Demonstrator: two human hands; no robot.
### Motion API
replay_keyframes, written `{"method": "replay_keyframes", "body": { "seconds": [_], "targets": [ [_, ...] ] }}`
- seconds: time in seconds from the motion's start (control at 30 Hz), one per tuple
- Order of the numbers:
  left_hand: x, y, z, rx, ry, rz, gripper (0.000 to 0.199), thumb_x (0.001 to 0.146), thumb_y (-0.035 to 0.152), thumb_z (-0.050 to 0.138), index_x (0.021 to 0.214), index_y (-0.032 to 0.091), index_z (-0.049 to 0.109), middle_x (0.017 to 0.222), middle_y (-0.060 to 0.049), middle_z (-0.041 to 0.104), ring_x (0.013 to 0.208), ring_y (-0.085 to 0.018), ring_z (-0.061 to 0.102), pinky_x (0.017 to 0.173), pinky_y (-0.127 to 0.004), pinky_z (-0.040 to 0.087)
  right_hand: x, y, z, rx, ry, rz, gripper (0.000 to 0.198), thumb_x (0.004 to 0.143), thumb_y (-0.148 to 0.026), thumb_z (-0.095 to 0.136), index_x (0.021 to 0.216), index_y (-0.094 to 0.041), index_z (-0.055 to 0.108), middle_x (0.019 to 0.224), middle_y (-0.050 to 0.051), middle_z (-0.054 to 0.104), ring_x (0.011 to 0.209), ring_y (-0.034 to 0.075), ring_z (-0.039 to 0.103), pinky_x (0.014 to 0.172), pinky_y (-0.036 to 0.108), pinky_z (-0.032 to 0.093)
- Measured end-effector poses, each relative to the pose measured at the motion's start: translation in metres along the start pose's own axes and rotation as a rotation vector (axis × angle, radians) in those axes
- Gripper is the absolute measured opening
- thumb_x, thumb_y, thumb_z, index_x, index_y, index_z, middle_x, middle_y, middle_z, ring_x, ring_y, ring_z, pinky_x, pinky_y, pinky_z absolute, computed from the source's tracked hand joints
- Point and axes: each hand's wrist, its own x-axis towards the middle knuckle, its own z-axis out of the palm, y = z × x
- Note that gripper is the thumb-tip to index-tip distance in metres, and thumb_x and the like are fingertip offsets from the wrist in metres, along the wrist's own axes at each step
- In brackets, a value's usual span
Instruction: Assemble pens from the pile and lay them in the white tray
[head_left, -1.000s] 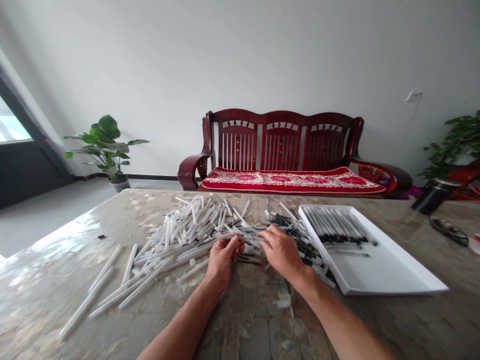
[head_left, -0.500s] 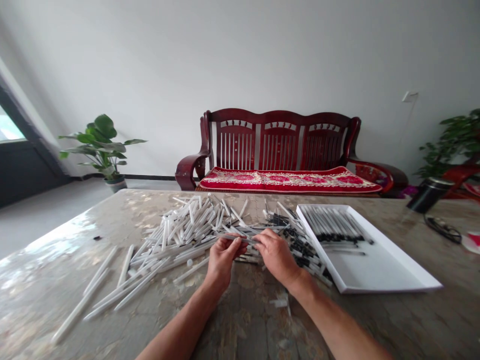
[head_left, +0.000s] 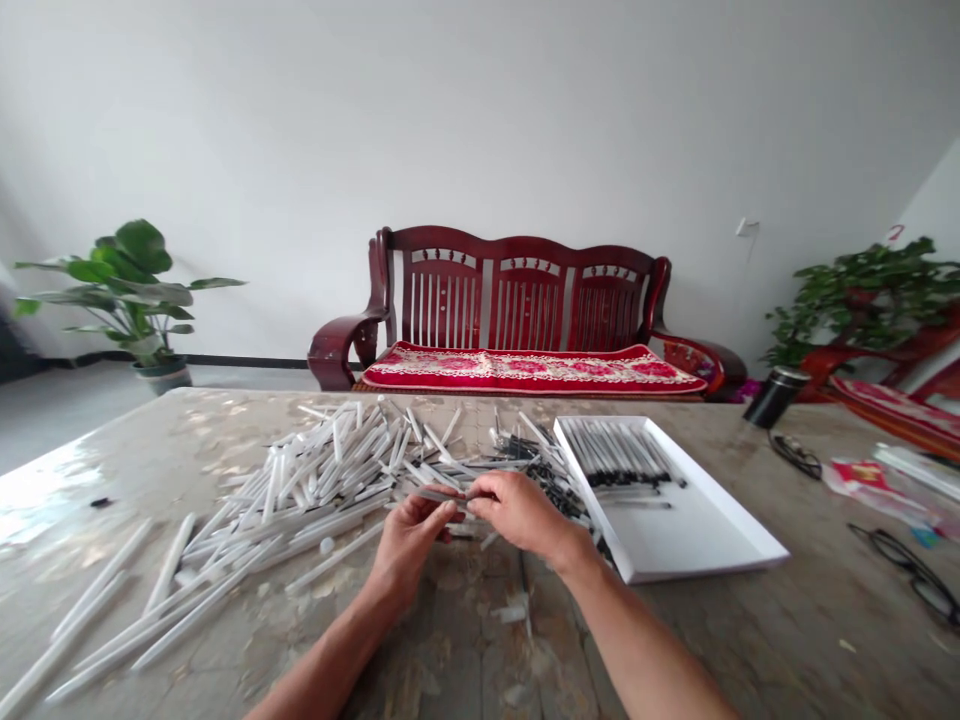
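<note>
My left hand [head_left: 415,533] pinches a slim grey-white pen [head_left: 441,495] between thumb and fingers. Its right end is between the closed fingertips of my right hand [head_left: 519,512], which partly hide it. Beyond and to the left of my hands spreads a heap of white pen barrels [head_left: 330,465]. A pile of dark-tipped pen parts [head_left: 551,480] lies behind my right hand, partly covered by it. To the right, a shallow white tray [head_left: 712,545] holds a row of clear pens with black ends [head_left: 611,445].
Small clear bits [head_left: 512,611] lie on the table [head_left: 450,660] in front of me. On the right are a black cylinder [head_left: 776,397], eyeglasses [head_left: 911,570] and a plastic packet [head_left: 870,480]. A wooden bench [head_left: 525,300] stands behind the table.
The view has swung to the right, so the eyeglasses and more of the table's right side show. My hands stay together on the pen, their fingertips slightly closer.
</note>
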Motion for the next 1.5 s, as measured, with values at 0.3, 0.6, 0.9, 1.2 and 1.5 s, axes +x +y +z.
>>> {"method": "replay_keyframes", "body": {
  "seconds": [0.3, 0.6, 0.9, 1.2, 1.5],
  "targets": [
    [0.004, 0.000, -0.016, 0.068, 0.100, 0.004, 0.049, 0.056, 0.049, 0.084, 0.090, 0.017, 0.069, 0.091, -0.006, 0.074, 0.062, -0.015, 0.065, 0.052, -0.022, 0.046, -0.011, 0.075, -0.100, -0.131, 0.072, 0.189, 0.016, 0.080, -0.023, 0.059, 0.088, -0.020, 0.073, 0.086, 0.003, 0.074, 0.079, 0.019, 0.065, 0.070, 0.026, 0.043],
    [0.011, -0.007, -0.018, 0.141, 0.100, 0.001, 0.050, 0.056, 0.055, 0.079, 0.086, 0.017, 0.068, 0.087, -0.004, 0.072, 0.063, -0.016, 0.064, 0.051, -0.024, 0.046, -0.096, 0.160, -0.165, -0.244, 0.137, 0.463, 0.011, 0.074, -0.023, 0.056, 0.079, -0.019, 0.064, 0.078, 0.003, 0.070, 0.077, 0.019, 0.062, 0.067, 0.026, 0.044],
    [0.011, -0.005, -0.020, 0.111, 0.107, -0.044, 0.051, 0.052, 0.054, 0.081, 0.084, 0.017, 0.068, 0.086, -0.004, 0.072, 0.062, -0.016, 0.063, 0.053, -0.025, 0.046, -0.137, 0.135, -0.137, 0.262, 0.576, 0.757, 0.039, 0.067, -0.023, 0.050, 0.104, -0.019, 0.059, 0.062, -0.005, 0.055, 0.048, 0.010, 0.054, 0.040, 0.017, 0.032],
    [0.010, -0.004, -0.018, 0.129, 0.100, -0.045, 0.049, 0.052, 0.053, 0.079, 0.082, 0.017, 0.068, 0.084, -0.004, 0.071, 0.062, -0.016, 0.062, 0.053, -0.026, 0.047, -0.143, 0.124, -0.130, 0.432, 0.532, 0.863, 0.026, 0.075, -0.023, 0.054, 0.098, -0.014, 0.064, 0.084, 0.007, 0.070, 0.065, 0.015, 0.068, 0.053, 0.022, 0.052],
    [0.012, -0.006, -0.020, 0.117, 0.085, -0.043, 0.046, 0.054, 0.051, 0.079, 0.083, 0.017, 0.068, 0.087, -0.004, 0.070, 0.063, -0.016, 0.062, 0.053, -0.025, 0.046, -0.095, 0.142, -0.096, 0.044, 0.237, 0.815, 0.036, 0.079, -0.016, 0.048, 0.112, -0.012, 0.063, 0.089, 0.009, 0.072, 0.065, 0.015, 0.068, 0.045, 0.018, 0.046]
  ]
}}
